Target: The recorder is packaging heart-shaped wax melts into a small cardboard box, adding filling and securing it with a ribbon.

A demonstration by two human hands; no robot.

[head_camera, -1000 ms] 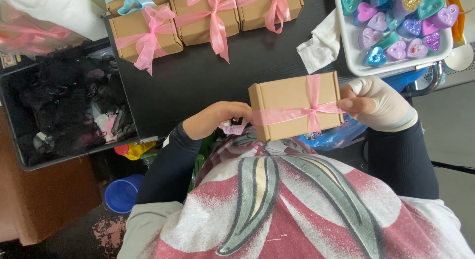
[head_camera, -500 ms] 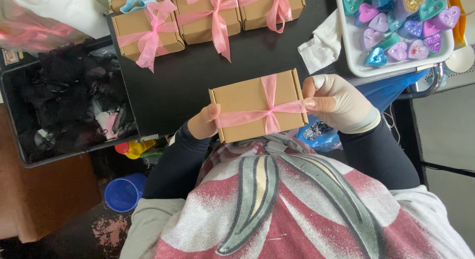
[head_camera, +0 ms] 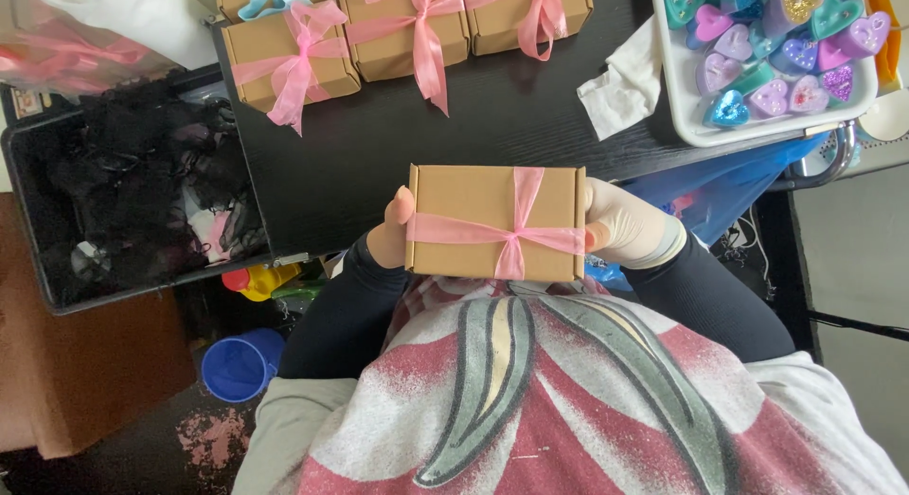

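I hold a brown cardboard box (head_camera: 464, 197) crossed by a pink ribbon (head_camera: 516, 238) in front of my chest, at the near edge of a black table (head_camera: 473, 126). My left hand (head_camera: 388, 235) is bare and grips the box's left end, thumb on top. My right hand (head_camera: 630, 230) wears a pale glove and grips the right end. The ribbon runs lengthwise and across, meeting at a knot right of the middle.
Three more ribbon-tied boxes (head_camera: 402, 26) line the far edge of the table. A white tray (head_camera: 677, 97) of glittery heart shapes (head_camera: 772, 45) stands at the right, a white cloth (head_camera: 620, 83) beside it. A black bin (head_camera: 123, 192) of dark material sits left; a blue cup (head_camera: 241, 362) lies below.
The box has shifted left and toward my chest with both hands, and now lies level instead of tilted.
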